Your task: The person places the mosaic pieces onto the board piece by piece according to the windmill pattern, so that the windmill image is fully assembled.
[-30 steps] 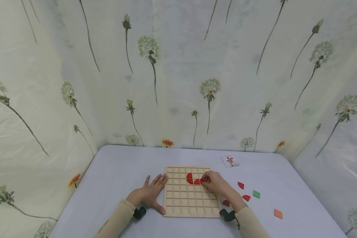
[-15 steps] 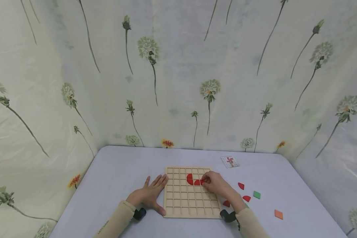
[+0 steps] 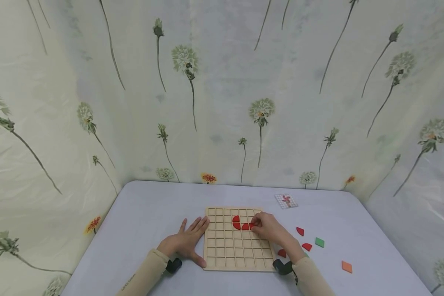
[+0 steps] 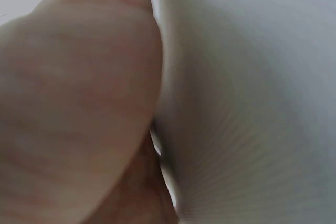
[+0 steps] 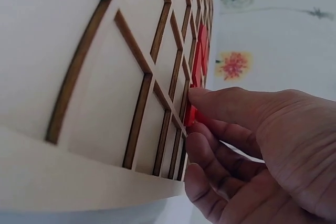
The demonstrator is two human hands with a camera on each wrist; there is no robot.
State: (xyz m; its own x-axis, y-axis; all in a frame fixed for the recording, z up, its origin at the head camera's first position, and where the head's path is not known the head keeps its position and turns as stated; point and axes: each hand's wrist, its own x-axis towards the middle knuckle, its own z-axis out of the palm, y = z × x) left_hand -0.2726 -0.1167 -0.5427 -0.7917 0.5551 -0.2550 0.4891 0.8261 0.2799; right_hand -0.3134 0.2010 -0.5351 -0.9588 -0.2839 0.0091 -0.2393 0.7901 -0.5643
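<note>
While the left hand (image 3: 188, 242) lies spread at the left edge of the grid board (image 3: 220, 242), the nearer right hand (image 3: 268, 227), from the board's right, pinches a red piece (image 5: 189, 116) in its far-right part.

So it's long plain beige sleeves on both arms, the left sleeve (image 3: 144, 273) and right sleeve (image 3: 311, 276) matching. Left one's got small dark lettering (image 3: 128, 283) along the forearm — too tiny for me to read. Each wrist wears a chunky black gadget: left gadget (image 3: 174, 265) stubby and rounded, right gadget (image 3: 282, 267) kinda bent — left hand (image 3: 186, 242) and right hand (image 3: 269, 228) are bare.
</note>
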